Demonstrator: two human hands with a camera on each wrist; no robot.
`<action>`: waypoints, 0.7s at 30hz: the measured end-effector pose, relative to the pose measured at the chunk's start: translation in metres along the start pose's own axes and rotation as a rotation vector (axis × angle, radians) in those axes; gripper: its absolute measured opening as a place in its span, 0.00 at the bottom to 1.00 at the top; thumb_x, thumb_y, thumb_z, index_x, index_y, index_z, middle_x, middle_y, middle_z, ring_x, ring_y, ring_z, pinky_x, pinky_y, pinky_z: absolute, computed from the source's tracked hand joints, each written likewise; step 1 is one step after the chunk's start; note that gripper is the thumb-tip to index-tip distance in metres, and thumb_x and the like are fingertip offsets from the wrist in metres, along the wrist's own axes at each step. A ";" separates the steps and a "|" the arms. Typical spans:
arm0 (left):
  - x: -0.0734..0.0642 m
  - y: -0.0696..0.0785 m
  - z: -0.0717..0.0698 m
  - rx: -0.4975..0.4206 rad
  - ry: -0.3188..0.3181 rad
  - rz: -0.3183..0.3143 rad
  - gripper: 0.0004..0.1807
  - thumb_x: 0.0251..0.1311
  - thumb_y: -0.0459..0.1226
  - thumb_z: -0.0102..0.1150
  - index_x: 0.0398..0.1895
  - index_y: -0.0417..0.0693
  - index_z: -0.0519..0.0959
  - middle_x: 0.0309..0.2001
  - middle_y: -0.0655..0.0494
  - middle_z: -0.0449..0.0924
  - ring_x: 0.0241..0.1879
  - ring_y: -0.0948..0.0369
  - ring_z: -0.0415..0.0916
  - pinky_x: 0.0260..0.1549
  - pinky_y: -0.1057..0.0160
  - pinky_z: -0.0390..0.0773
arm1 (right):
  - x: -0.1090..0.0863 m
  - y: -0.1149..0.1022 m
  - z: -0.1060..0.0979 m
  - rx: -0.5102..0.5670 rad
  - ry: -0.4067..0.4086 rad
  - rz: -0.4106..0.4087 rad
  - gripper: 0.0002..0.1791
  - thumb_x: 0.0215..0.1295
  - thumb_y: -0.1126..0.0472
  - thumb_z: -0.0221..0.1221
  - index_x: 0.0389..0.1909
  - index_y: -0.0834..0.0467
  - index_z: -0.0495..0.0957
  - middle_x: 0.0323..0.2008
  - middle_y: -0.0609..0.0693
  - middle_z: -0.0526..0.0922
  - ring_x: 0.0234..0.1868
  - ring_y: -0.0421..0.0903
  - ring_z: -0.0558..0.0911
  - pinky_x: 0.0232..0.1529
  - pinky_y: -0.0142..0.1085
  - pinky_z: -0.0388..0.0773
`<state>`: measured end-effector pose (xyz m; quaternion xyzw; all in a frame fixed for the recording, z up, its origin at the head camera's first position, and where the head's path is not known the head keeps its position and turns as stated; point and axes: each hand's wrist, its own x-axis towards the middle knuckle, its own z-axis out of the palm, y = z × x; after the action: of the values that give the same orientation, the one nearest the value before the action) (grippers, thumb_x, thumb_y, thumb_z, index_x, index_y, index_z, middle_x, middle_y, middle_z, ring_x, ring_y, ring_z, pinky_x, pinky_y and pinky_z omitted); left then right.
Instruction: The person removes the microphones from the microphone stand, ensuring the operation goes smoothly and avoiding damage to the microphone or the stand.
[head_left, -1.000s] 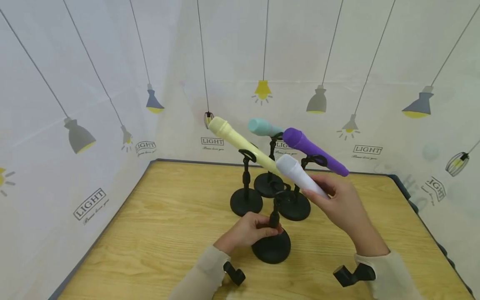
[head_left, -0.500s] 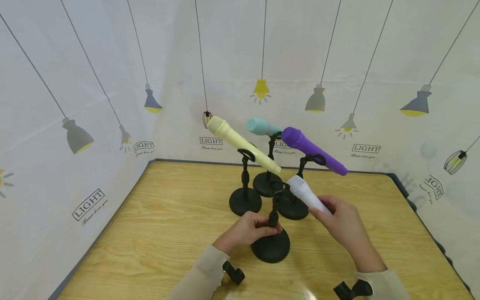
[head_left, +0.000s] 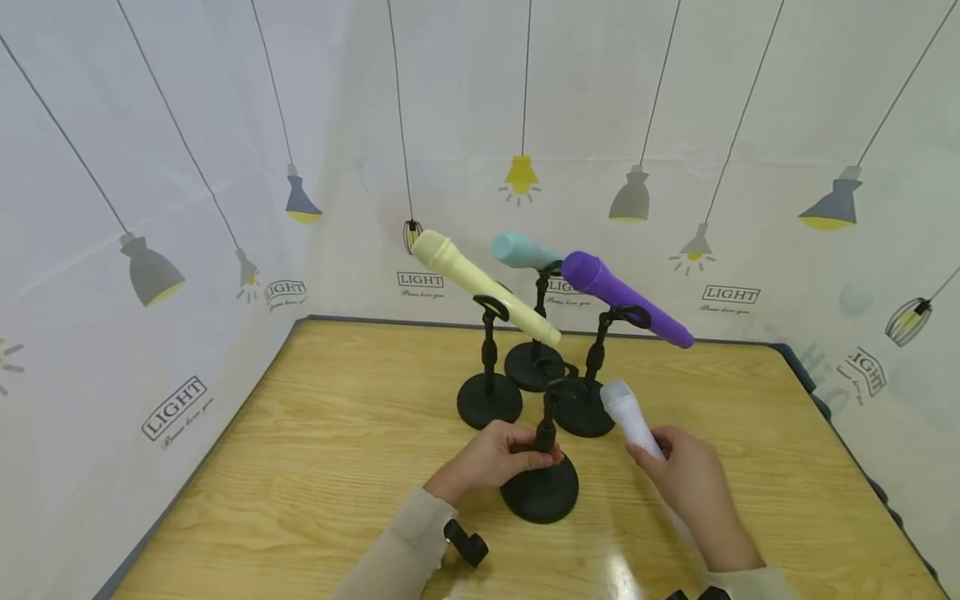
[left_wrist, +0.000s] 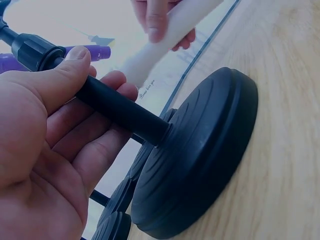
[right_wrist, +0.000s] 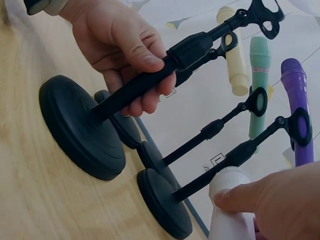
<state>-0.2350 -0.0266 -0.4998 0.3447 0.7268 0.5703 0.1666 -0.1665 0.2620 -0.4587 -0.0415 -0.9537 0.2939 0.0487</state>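
Note:
My left hand (head_left: 491, 458) grips the post of the nearest black microphone stand (head_left: 542, 492), whose round base sits on the table and whose clip holds nothing. In the left wrist view the thumb and fingers (left_wrist: 75, 90) wrap that post just under its collar. My right hand (head_left: 690, 483) holds a white microphone (head_left: 633, 421) by its body, head tilted up and away, to the right of the stand. In the right wrist view the thumb lies on the white microphone (right_wrist: 231, 210) near its head.
Behind stand three more black stands with a yellow microphone (head_left: 487, 287), a teal microphone (head_left: 521, 252) and a purple microphone (head_left: 626, 298) in their clips. Lamp-printed white sheeting (head_left: 337, 100) borders the wooden table (head_left: 337, 425).
My right hand has lowered the white microphone and drawn it back and to the right, away from the other microphones. The left hand keeps its grip on the stand.

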 end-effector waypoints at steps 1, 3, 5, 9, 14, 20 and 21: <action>0.000 0.000 0.000 -0.002 0.000 0.002 0.10 0.72 0.31 0.68 0.52 0.38 0.90 0.51 0.41 0.92 0.51 0.72 0.88 0.57 0.69 0.85 | -0.001 0.001 0.001 -0.006 0.000 0.012 0.25 0.72 0.52 0.70 0.54 0.72 0.84 0.43 0.65 0.91 0.40 0.54 0.88 0.42 0.54 0.87; 0.000 0.001 0.000 -0.002 0.000 0.004 0.10 0.72 0.31 0.68 0.52 0.38 0.90 0.51 0.41 0.92 0.51 0.72 0.88 0.57 0.69 0.85 | -0.003 0.003 0.005 -0.010 0.009 0.033 0.25 0.72 0.52 0.70 0.53 0.73 0.84 0.43 0.65 0.91 0.40 0.55 0.88 0.43 0.55 0.86; -0.001 0.001 0.000 0.001 -0.001 0.001 0.10 0.72 0.31 0.68 0.52 0.38 0.90 0.51 0.42 0.92 0.52 0.71 0.88 0.57 0.69 0.85 | -0.006 0.005 0.008 -0.016 0.015 0.058 0.25 0.72 0.52 0.69 0.53 0.73 0.84 0.43 0.66 0.91 0.40 0.56 0.88 0.43 0.57 0.85; -0.001 0.001 -0.001 0.002 -0.001 -0.009 0.10 0.72 0.31 0.68 0.52 0.40 0.90 0.51 0.44 0.92 0.52 0.71 0.88 0.58 0.69 0.85 | -0.011 0.007 0.016 -0.035 0.043 0.081 0.24 0.71 0.54 0.70 0.51 0.73 0.84 0.41 0.67 0.90 0.37 0.56 0.87 0.41 0.56 0.85; 0.000 0.002 -0.001 -0.005 0.003 -0.028 0.10 0.72 0.32 0.68 0.52 0.42 0.90 0.51 0.46 0.93 0.52 0.70 0.88 0.58 0.69 0.85 | -0.018 0.007 0.026 -0.059 0.090 0.077 0.21 0.70 0.56 0.71 0.47 0.74 0.84 0.35 0.67 0.89 0.30 0.54 0.84 0.33 0.53 0.82; 0.000 0.002 0.001 -0.014 0.004 -0.054 0.08 0.73 0.33 0.68 0.50 0.43 0.91 0.51 0.48 0.93 0.52 0.71 0.88 0.57 0.70 0.84 | -0.025 0.003 0.036 -0.067 0.133 0.092 0.21 0.68 0.56 0.72 0.41 0.74 0.84 0.31 0.68 0.87 0.30 0.62 0.86 0.33 0.59 0.80; 0.000 0.002 0.001 -0.013 0.005 -0.053 0.08 0.73 0.32 0.68 0.50 0.43 0.91 0.51 0.48 0.93 0.52 0.71 0.88 0.57 0.70 0.85 | -0.026 0.002 0.037 -0.067 0.136 0.096 0.21 0.67 0.56 0.71 0.41 0.74 0.84 0.31 0.68 0.87 0.30 0.63 0.86 0.33 0.60 0.80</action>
<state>-0.2341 -0.0260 -0.4986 0.3226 0.7324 0.5713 0.1822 -0.1450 0.2402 -0.4924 -0.1085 -0.9544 0.2604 0.0978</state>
